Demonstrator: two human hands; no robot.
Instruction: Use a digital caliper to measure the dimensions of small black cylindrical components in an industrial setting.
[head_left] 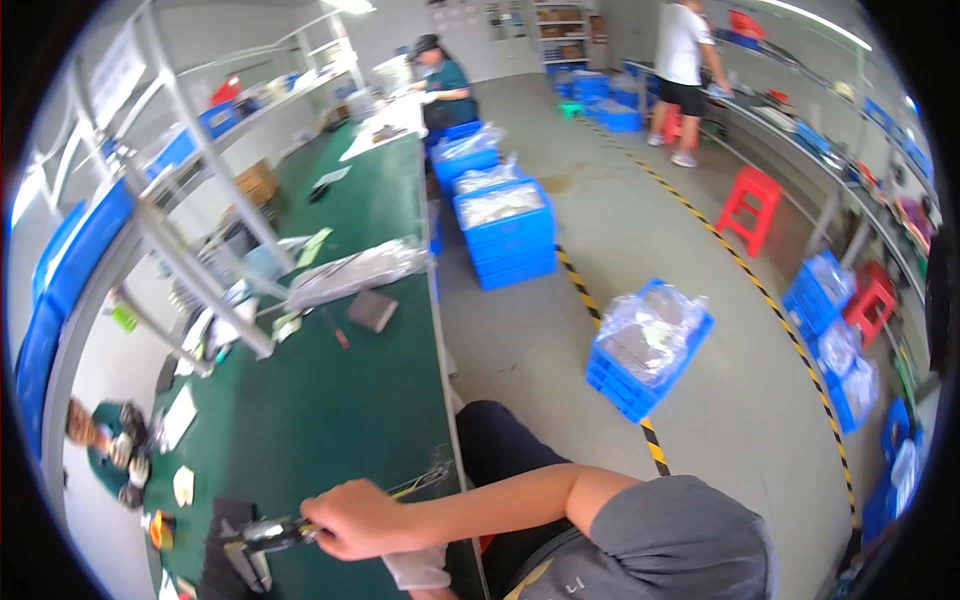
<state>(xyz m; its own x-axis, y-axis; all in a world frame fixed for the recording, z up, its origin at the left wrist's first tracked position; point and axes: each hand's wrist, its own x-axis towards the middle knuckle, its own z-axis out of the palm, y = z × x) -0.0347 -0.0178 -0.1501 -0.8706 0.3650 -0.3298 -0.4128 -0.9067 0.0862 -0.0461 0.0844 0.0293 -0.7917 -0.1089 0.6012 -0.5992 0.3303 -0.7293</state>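
Note:
My right hand (360,520) reaches across the green table (340,420), bare and closed round a caliper (272,536). The caliper's metal jaws point left, over a dark flat strip (222,575) at the lower left. Partly behind my right forearm is my left hand (418,570), in a white glove; its fingers are hidden. Thin yellowish and pale wires (422,482) lie by the table edge, just beyond my right wrist.
On the table are a grey-brown block (372,311), a plastic-wrapped bundle (360,273) and an orange tape roll (160,530). White shelf posts (205,165) rise at left. A blue crate (640,375) and stacked crates (508,240) stand on the floor. Three other people are in view.

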